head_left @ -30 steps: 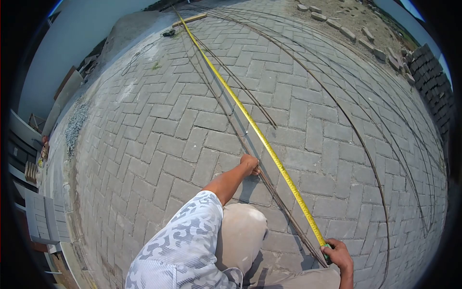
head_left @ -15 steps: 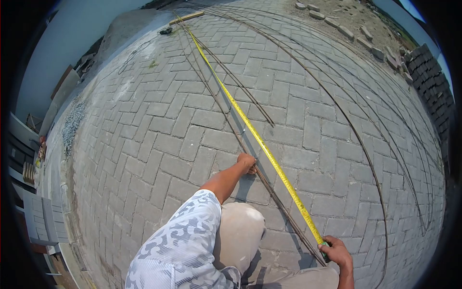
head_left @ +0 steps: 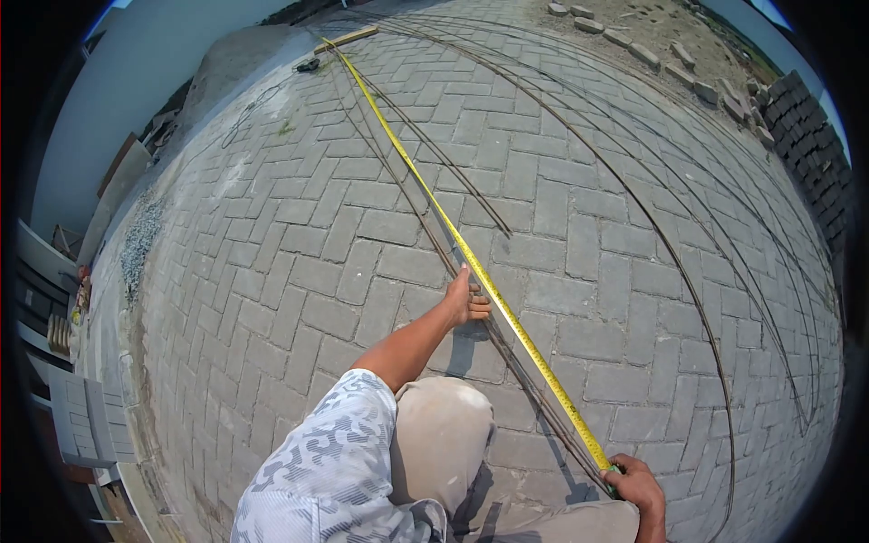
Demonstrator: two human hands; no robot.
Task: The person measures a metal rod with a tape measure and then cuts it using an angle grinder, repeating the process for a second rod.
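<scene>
My right hand [head_left: 637, 483] grips the green case of a tape measure [head_left: 615, 471] at the bottom right. Its yellow blade [head_left: 516, 324] runs out in a straight line to the far end of the paving. My left hand [head_left: 465, 299] is open, thumb up and fingers apart, over thin steel rods [head_left: 534, 387] and close beside the blade. The rods lie along the left side of the blade. Another pair of rods [head_left: 444, 156] lies just right of the blade, farther out.
Long curved rods [head_left: 665, 240] arc across the grey block paving [head_left: 362, 244] on the right. A wooden plank [head_left: 353, 38] lies at the far end near a dark object [head_left: 309, 65]. Stacked dark blocks [head_left: 806, 145] stand at right, gravel [head_left: 140, 240] at left.
My left hand has let go of the rods and spread its fingers, rising slightly toward the blade. My right hand stays on the tape measure, slightly lower.
</scene>
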